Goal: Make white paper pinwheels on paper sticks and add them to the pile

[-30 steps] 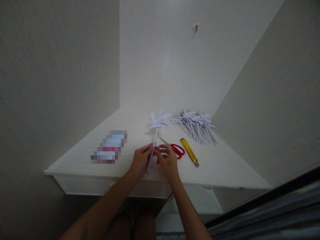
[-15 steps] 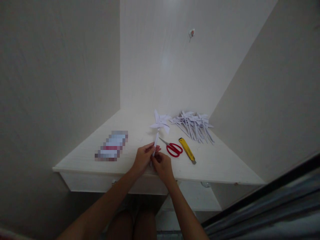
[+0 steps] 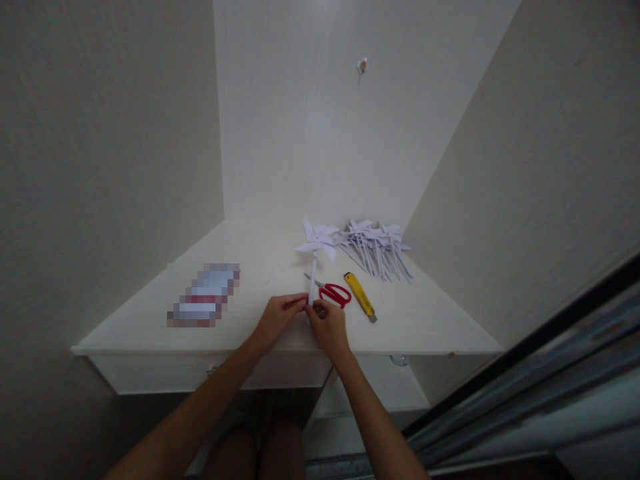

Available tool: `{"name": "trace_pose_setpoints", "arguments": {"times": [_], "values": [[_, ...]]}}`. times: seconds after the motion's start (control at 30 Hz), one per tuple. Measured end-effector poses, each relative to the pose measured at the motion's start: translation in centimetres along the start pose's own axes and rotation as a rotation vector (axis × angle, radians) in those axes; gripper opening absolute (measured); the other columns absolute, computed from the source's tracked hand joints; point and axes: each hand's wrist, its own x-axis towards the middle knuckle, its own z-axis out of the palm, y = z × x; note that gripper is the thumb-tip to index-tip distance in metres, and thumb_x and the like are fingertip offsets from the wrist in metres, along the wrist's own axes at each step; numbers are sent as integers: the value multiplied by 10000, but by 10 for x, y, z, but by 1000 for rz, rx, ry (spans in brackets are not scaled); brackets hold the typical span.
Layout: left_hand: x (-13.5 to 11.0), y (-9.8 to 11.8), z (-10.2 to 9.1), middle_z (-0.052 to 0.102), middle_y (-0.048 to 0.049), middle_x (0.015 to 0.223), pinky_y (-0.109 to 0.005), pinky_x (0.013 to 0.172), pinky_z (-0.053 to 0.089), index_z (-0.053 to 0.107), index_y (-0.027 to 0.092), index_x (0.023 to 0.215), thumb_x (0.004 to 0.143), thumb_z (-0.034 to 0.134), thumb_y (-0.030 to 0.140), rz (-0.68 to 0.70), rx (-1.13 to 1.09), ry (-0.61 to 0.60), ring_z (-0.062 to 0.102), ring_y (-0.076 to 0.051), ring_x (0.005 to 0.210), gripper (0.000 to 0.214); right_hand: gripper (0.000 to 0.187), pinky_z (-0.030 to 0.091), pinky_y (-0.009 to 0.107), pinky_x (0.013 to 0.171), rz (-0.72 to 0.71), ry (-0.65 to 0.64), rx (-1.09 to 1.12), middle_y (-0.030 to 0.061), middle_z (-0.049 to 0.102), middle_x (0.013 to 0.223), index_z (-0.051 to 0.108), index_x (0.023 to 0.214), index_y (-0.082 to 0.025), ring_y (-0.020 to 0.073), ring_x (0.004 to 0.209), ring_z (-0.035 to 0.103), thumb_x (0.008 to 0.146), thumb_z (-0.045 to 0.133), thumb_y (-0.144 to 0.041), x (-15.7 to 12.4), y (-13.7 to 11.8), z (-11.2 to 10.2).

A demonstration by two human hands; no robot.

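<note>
While both hands pinch the lower end of a white paper pinwheel's stick, the step in hand looks like finishing or checking that stick. The fingers (image 3: 295, 304) of the left hand (image 3: 276, 321) are closed around the stick from the left, and the right hand (image 3: 331, 327) closes its fingertips on it from the right, so the two sets meet just above the near part of the tabletop (image 3: 425, 320). The pinwheel (image 3: 316, 241) stands nearly upright, its folded blades raised above the hands. Just right of the hands lie red-handled scissors (image 3: 334, 293), then a yellow utility knife (image 3: 359, 295), and farther back a heap of finished pinwheels (image 3: 375, 245). A blurred-out packet (image 3: 205, 304) lies well to the left. The next move probably calls for a steady grip on the thin stick so the paper does not bend. Compared with a second ago, the hands have slid down to the stick's base and the pinwheel has tipped more upright.
</note>
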Motion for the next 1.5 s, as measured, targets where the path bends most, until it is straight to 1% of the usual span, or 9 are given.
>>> {"name": "trace_pose_setpoints", "arguments": {"times": [0.23, 0.37, 0.53, 0.7, 0.83, 1.0, 1.17, 1.33, 1.5], "values": [[-1, 3, 1, 709, -46, 844, -390, 879, 454, 704, 145, 868, 664, 641, 314, 5, 42, -1, 636, -226, 854, 273, 183, 440, 241, 522, -80, -69, 7, 53, 660, 652, 657, 736, -147, 144, 546, 589, 753, 552, -296, -2, -2, 5], [-2, 3, 2, 708, -59, 851, -359, 855, 472, 696, 139, 889, 674, 643, 309, -28, 14, 34, 647, -206, 831, 279, 197, 412, 225, 492, -95, -26, -50, 41, 643, 608, 656, 736, -138, 131, 515, 566, 745, 565, -313, 12, -2, -10], [-4, 6, 2, 707, -81, 856, -328, 837, 484, 682, 120, 925, 681, 644, 286, -71, 55, 28, 657, -198, 821, 297, 300, 402, 205, 532, -48, 138, -494, 28, 643, 607, 676, 788, -126, 117, 546, 570, 798, 495, -364, 70, 15, -65], [-7, 11, 3, 708, -70, 858, -321, 845, 483, 687, 130, 906, 686, 629, 254, -94, 112, 9, 656, -199, 835, 259, 293, 405, 274, 646, 70, 208, -739, 158, 681, 745, 699, 788, -68, 211, 708, 624, 798, 480, -262, 146, 56, -120], [-7, 9, 2, 711, -56, 824, -319, 811, 499, 698, 151, 868, 678, 615, 232, -78, 124, 7, 657, -196, 809, 222, 282, 401, 309, 696, 193, 221, -887, 251, 664, 837, 692, 819, -10, 280, 835, 625, 785, 482, -196, 189, 91, -140], [-7, 6, 0, 706, -60, 844, -293, 785, 506, 690, 145, 889, 700, 584, 239, -54, 149, -23, 651, -184, 809, 237, 303, 419, 327, 692, 301, 210, -985, 289, 634, 929, 653, 915, 23, 314, 905, 608, 789, 483, -194, 221, 125, -149], [-9, 6, 0, 700, -61, 877, -272, 800, 500, 670, 125, 932, 725, 559, 239, -62, 155, -46, 642, -169, 842, 261, 298, 449, 342, 743, 350, 157, -1026, 216, 636, 936, 632, 927, -18, 273, 934, 595, 822, 507, -267, 234, 141, -158], [-9, 3, 0, 699, -58, 889, -273, 799, 501, 667, 126, 940, 726, 558, 236, -47, 150, -48, 643, -167, 838, 265, 321, 481, 383, 798, 372, 121, -1007, 87, 535, 1126, 509, 1124, -144, 181, 955, 556, 853, 504, -316, 229, 134, -163], [-6, 0, 0, 700, -80, 883, -295, 807, 499, 666, 98, 946, 720, 560, 240, -15, 172, -29, 650, -181, 832, 287, 289, 446, 402, 803, 275, 193, -900, 172, 622, 974, 616, 963, -33, 260, 938, 580, 836, 502, -267, 209, 93, -158]]}}
